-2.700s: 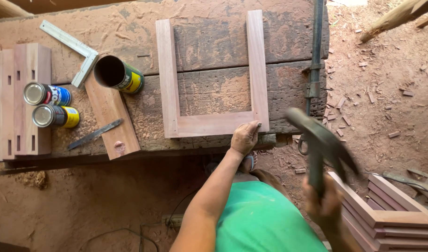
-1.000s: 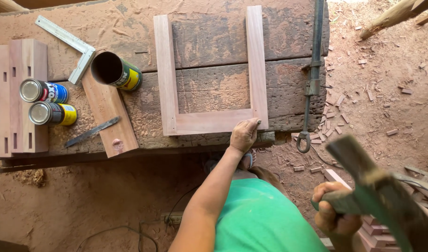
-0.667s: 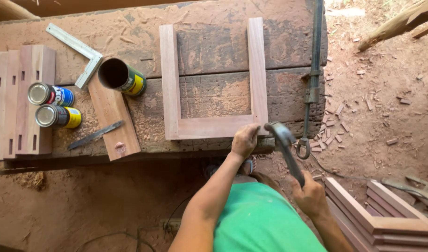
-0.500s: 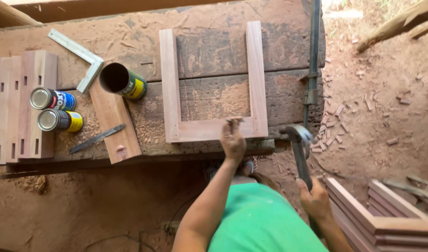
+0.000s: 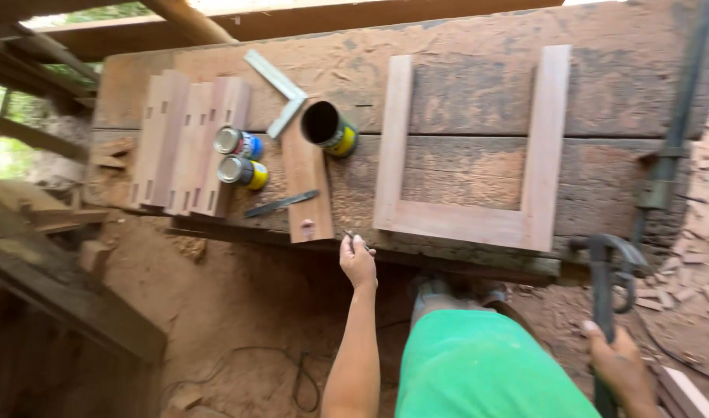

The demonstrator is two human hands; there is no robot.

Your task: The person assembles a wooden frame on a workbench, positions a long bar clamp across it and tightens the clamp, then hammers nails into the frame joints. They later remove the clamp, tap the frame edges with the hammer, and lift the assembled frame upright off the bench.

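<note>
A three-sided wooden frame (image 5: 469, 223) lies flat on the worn plank workbench (image 5: 462, 93). My left hand (image 5: 358, 259) hovers at the bench's near edge, left of the frame's lower left corner, pinching what looks like a small nail. My right hand (image 5: 621, 368) grips the handle of a claw hammer (image 5: 604, 271), held upright with its head just below the bench edge, right of the frame.
Left of the frame lie an open tin on its side (image 5: 329, 128), two closed tins (image 5: 240, 157), a metal square (image 5: 277, 91), a short board (image 5: 306, 190) with a chisel-like tool (image 5: 281, 203) across it, and notched boards (image 5: 188, 143). A clamp bar (image 5: 671, 139) runs down the bench's right end.
My left hand left the frame's bottom rail and moved left to the bench edge. The hammer swung in from the right, struck near the frame's corner, then dropped. The view has shifted left.
</note>
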